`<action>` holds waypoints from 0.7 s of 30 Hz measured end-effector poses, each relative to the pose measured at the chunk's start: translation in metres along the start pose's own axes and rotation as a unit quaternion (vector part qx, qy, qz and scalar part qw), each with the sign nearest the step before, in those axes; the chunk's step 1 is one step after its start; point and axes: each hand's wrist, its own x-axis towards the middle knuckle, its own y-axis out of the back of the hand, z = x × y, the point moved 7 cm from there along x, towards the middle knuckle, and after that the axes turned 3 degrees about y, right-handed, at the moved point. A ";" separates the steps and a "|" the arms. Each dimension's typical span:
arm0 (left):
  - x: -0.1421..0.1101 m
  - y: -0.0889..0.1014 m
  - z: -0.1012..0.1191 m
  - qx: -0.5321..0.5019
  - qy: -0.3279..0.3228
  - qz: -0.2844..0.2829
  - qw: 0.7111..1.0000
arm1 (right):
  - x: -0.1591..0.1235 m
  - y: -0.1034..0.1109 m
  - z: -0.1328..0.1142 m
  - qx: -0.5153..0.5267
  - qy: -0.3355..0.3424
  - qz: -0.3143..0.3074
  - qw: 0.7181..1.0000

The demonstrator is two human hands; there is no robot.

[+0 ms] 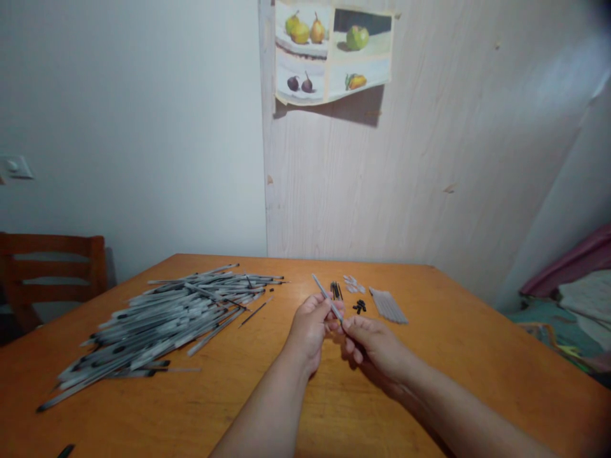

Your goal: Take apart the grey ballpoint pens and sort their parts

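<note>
Pen (pixel 323 292): slender, translucent grey, showing a dark lower end; being held aslant, well to the right of the pen heap (pixel 162 321), its far end leaning toward the heap side. Heap: many grey-white pens with dark ends, lying loosely piled, mostly pointing the same way. Also lying well to the heap's right: slim dark rods (pixel 337 291), pale clear caps (pixel 353 284), small black pieces (pixel 359 307) clustering together, and clear tubes (pixel 388 305) sitting side by side, farthest from the heap.
</note>
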 end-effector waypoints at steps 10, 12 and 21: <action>0.002 0.005 0.002 0.037 -0.031 0.028 0.998 | 0.004 0.012 -0.002 -0.148 0.067 0.034 0.986; 0.002 0.005 0.002 0.051 -0.039 0.029 0.998 | 0.004 0.014 -0.009 -0.206 0.102 0.049 0.972; -0.004 0.004 0.005 0.075 -0.040 0.050 0.995 | -0.002 0.017 -0.032 -0.416 0.199 0.113 0.880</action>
